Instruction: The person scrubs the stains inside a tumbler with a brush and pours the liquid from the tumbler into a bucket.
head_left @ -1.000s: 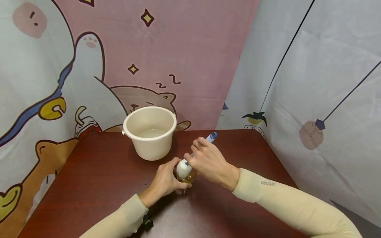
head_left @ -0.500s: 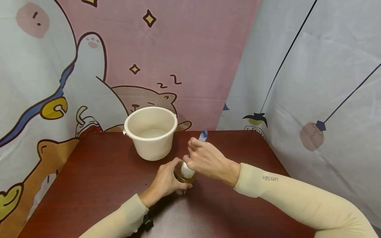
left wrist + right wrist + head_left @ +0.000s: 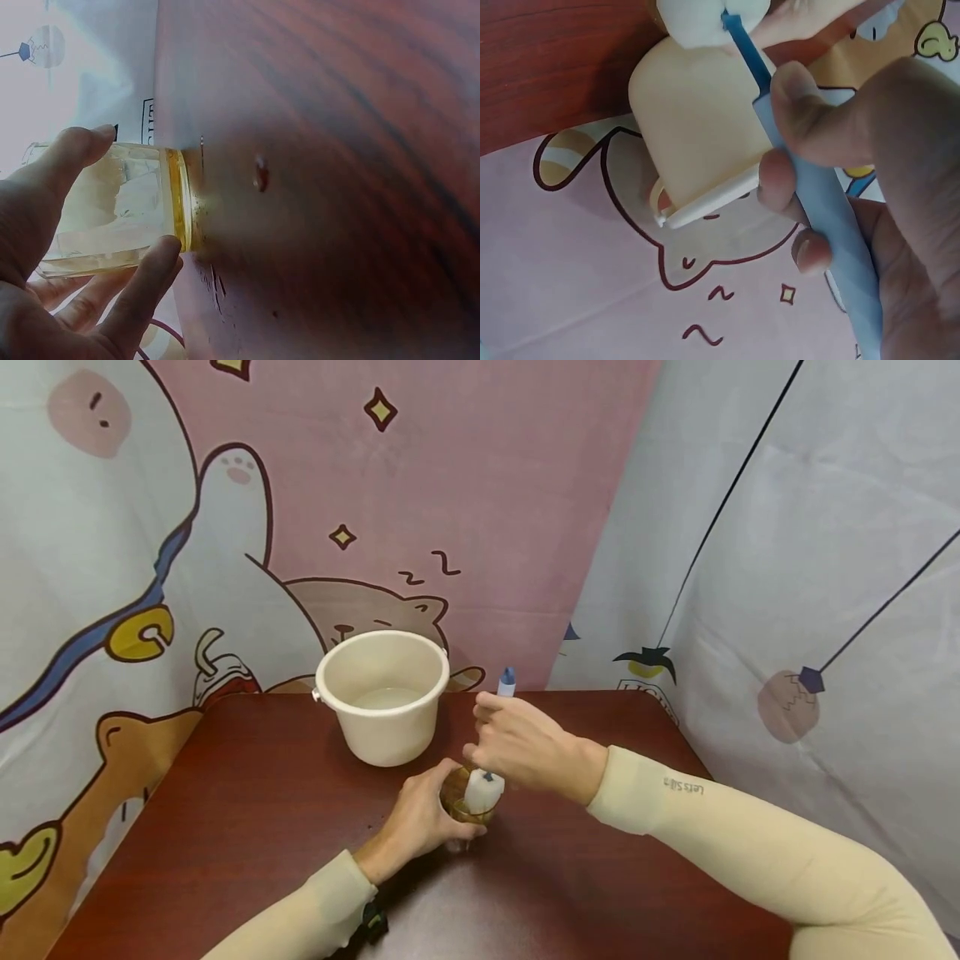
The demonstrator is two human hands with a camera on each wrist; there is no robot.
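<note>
My left hand (image 3: 420, 814) grips an amber-tinted glass cup (image 3: 139, 210) from its left side, thumb and fingers curled round it. In the left wrist view the cup's thick yellow base is at the wet tabletop. With my right hand (image 3: 525, 739) I hold a cup-cleaning brush by its light blue handle (image 3: 832, 210). The brush's white sponge head (image 3: 483, 791) is at the cup's mouth, partly inside and toward its right side. The handle stands nearly upright, its tip (image 3: 507, 679) showing above my fist.
A cream bucket (image 3: 386, 735) stands behind the cup on the dark red wooden table (image 3: 225, 793), with what looks like water inside. Drops of water (image 3: 260, 174) lie near the cup. Cartoon-printed cloth (image 3: 487, 485) hangs behind. A small black object (image 3: 372, 920) is by my left sleeve.
The brush handle has swung from a rightward lean to nearly upright. Its sponge head went deeper, then rose again and shifted right in the cup. My left hand keeps its grip.
</note>
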